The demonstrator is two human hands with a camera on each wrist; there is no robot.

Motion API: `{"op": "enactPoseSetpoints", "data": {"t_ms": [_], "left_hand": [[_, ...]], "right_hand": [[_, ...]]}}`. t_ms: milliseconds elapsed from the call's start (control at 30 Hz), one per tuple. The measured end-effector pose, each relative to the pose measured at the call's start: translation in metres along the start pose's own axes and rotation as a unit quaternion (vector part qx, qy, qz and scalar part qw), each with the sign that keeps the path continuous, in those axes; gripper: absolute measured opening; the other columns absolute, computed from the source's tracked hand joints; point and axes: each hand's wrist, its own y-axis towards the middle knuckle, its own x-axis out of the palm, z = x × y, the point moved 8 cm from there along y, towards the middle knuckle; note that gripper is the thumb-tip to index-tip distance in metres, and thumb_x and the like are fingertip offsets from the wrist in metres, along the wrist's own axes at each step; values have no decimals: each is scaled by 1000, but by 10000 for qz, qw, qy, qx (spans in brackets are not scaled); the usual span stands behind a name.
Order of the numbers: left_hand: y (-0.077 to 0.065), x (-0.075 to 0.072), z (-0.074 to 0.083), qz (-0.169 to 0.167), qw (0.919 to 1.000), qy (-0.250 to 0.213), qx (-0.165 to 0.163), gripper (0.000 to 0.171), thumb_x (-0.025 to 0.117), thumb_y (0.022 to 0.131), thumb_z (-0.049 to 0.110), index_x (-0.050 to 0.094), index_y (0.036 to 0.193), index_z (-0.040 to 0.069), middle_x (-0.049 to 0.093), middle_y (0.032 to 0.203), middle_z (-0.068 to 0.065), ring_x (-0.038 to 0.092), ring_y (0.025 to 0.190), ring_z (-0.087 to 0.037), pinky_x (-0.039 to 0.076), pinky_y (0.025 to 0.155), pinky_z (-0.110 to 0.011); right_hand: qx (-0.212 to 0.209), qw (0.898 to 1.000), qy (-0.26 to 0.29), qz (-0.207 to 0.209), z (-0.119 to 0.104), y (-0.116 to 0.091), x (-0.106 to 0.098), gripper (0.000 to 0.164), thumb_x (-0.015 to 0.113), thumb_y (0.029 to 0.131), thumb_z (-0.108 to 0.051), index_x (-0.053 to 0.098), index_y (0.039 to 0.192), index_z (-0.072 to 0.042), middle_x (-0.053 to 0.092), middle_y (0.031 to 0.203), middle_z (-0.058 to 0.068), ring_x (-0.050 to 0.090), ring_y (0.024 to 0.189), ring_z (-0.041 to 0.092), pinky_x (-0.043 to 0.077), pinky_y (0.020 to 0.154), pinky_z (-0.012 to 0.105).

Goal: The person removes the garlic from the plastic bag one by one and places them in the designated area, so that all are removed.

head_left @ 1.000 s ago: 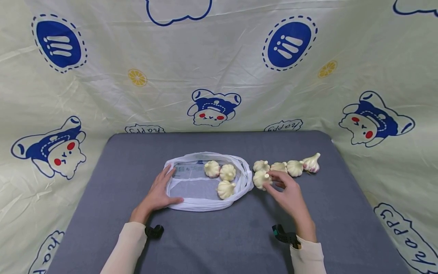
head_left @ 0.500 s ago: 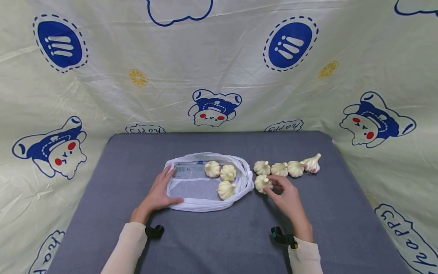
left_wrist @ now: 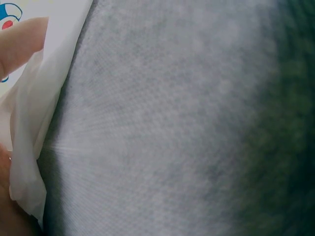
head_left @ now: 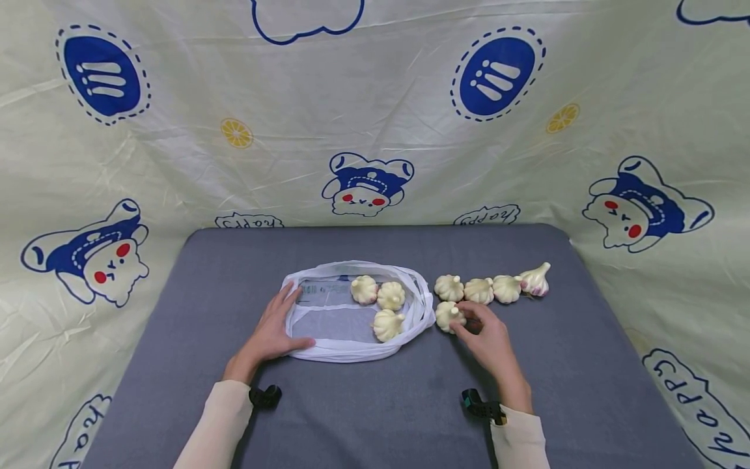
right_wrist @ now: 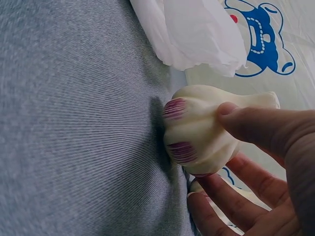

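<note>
A white plastic bag (head_left: 346, 352) lies on the table with its mouth spread wide and rim rolled down. Three garlic bulbs (head_left: 391, 296) sit inside, toward its right end. My left hand (head_left: 272, 329) holds the bag's left end, thumb over the near rim and fingers over the far-left rim. Just right of the bag, my right hand (head_left: 489, 339) pinches a garlic bulb (head_left: 448, 316) between thumb and fingers. The right wrist view shows purple streaks on this bulb (right_wrist: 202, 128), with the thumb on its side. Its underside is hidden in the head view.
Behind the right hand, several more garlic bulbs (head_left: 479, 290) form a row running right from the bag. A grey cloth (head_left: 375, 410) covers the table. Printed sheeting (head_left: 375, 98) hangs behind and at both sides.
My right hand has drawn the pinched garlic bulb slightly toward me, away from the row, and then slowed almost to a stop. The left hand and bag keep their place.
</note>
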Motion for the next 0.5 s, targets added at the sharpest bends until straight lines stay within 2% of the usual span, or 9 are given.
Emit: {"op": "enactPoseSetpoints", "data": {"t_ms": [500], "left_hand": [[0, 0, 2, 1, 10000, 12, -11, 113, 88, 73, 45, 29, 162, 7, 14, 173, -14, 16, 156, -45, 20, 120, -70]], "right_hand": [[-21, 10000, 39, 39, 4, 0, 3, 35, 82, 85, -3, 69, 118, -2, 67, 124, 18, 69, 107, 32, 60, 82, 46]]}}
